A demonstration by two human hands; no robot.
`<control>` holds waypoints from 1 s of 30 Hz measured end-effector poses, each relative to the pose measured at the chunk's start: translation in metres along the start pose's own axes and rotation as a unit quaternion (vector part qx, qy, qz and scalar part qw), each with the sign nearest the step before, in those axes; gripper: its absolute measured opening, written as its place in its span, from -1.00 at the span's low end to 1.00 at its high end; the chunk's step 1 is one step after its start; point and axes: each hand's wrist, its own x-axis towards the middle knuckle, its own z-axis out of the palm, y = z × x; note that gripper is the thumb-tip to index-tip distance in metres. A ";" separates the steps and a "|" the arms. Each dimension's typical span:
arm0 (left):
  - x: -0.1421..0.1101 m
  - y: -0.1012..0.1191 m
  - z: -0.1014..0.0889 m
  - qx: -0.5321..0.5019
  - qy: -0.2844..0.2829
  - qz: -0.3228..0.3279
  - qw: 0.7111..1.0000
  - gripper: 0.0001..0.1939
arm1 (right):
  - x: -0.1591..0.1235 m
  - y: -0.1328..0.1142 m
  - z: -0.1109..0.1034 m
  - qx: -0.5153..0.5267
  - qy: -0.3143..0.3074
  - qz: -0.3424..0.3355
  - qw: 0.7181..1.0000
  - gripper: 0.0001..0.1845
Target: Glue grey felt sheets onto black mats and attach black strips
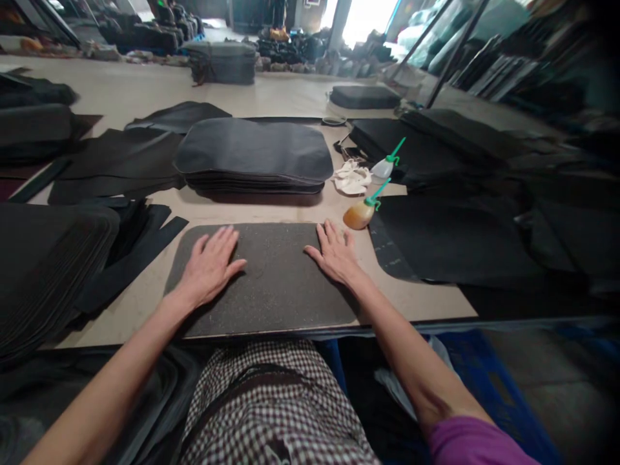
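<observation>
A dark grey speckled panel with rounded corners (271,284) lies flat at the near edge of the table. My left hand (210,265) rests palm down on its left part, fingers stretched out. On the panel's right part lies my right hand (334,252), also flat, with fingers spread. Neither hand holds anything. Just right of my right hand lies an amber squeeze bottle with a green nozzle (361,213).
A stack of dark rounded panels (254,155) sits behind the speckled one. A second, clear bottle (385,168) and crumpled white cloth (351,179) lie to its right. Black sheets (450,239) cover the right side; piles of black pieces (43,258) fill the left.
</observation>
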 end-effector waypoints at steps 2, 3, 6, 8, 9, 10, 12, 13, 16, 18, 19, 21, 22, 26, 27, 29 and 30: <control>-0.011 0.023 -0.005 -0.026 -0.037 0.061 0.997 -0.35 | -0.011 -0.015 -0.014 0.004 0.025 -0.032 0.999 -0.18; -0.017 0.031 -0.005 -0.033 -0.049 0.078 0.995 -0.38 | -0.019 -0.025 -0.020 0.012 0.029 -0.061 0.998 -0.22; -0.034 0.045 0.001 -0.036 -0.064 0.094 0.993 -0.36 | -0.046 -0.058 -0.032 0.057 0.001 -0.168 0.984 -0.33; -0.042 0.047 0.008 -0.025 -0.068 0.100 0.992 -0.27 | -0.061 -0.076 -0.030 0.083 -0.020 -0.217 0.972 -0.36; -0.045 0.048 0.011 -0.019 -0.068 0.103 0.992 -0.22 | -0.067 -0.083 -0.027 0.089 -0.026 -0.226 0.970 -0.36; -0.047 0.048 0.013 -0.013 -0.069 0.104 0.992 -0.18 | -0.071 -0.089 -0.023 0.091 -0.028 -0.228 0.969 -0.37; -0.048 0.049 0.016 -0.007 -0.067 0.104 0.992 -0.15 | -0.076 -0.094 -0.017 0.089 -0.024 -0.218 0.972 -0.40; -0.048 0.049 0.016 -0.005 -0.067 0.105 0.992 -0.15 | -0.077 -0.095 -0.015 0.088 -0.020 -0.213 0.973 -0.41; -0.046 0.046 0.013 -0.014 -0.076 0.104 0.992 -0.16 | -0.076 -0.095 -0.014 0.084 -0.009 -0.212 0.974 -0.44; -0.045 0.042 0.008 -0.041 -0.095 0.101 0.990 -0.22 | -0.076 -0.094 -0.014 0.081 -0.004 -0.214 0.973 -0.44; -0.044 0.040 0.006 -0.062 -0.104 0.095 0.988 -0.26 | -0.076 -0.094 -0.014 0.079 -0.001 -0.214 0.974 -0.44; -0.045 0.037 0.002 -0.095 -0.103 0.078 0.987 -0.31 | -0.077 -0.094 -0.013 0.076 0.005 -0.213 0.974 -0.43; -0.045 0.036 0.002 -0.096 -0.095 0.070 0.988 -0.31 | -0.077 -0.094 -0.012 0.076 0.009 -0.213 0.974 -0.43; -0.047 0.037 0.010 -0.031 -0.059 0.067 0.996 -0.26 | -0.078 -0.094 -0.011 0.080 0.020 -0.214 0.973 -0.44; -0.046 0.036 0.012 -0.025 -0.063 0.071 0.995 -0.27 | -0.078 -0.094 -0.010 0.085 0.022 -0.215 0.973 -0.45; -0.042 0.033 0.013 -0.035 -0.073 0.077 0.994 -0.36 | -0.077 -0.092 -0.009 0.105 0.027 -0.217 0.970 -0.47; -0.038 0.032 0.011 -0.043 -0.069 0.078 0.994 -0.41 | -0.077 -0.090 -0.009 0.124 0.031 -0.217 0.968 -0.48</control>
